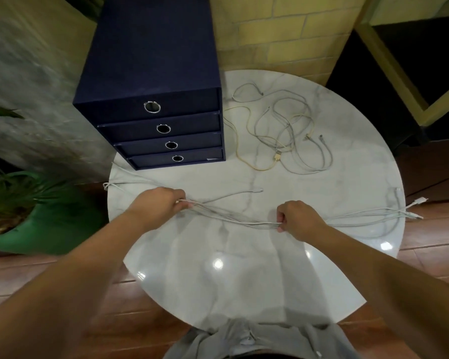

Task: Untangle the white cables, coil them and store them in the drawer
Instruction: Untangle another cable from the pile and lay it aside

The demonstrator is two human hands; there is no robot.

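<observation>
A bundle of white cables lies stretched left to right across the round marble table. My left hand is shut on the bundle near its left part. My right hand pinches the same strands further right. Loose ends trail past my left hand to the table's left edge and past my right hand to plugs at the right edge. A second tangle of white and yellowish cables lies at the back. The dark blue drawer unit stands back left, all its drawers closed.
A green plant pot stands on the wooden floor left of the table. A brick wall and a yellow-framed dark opening are behind the table. Grey clothing shows at the near edge.
</observation>
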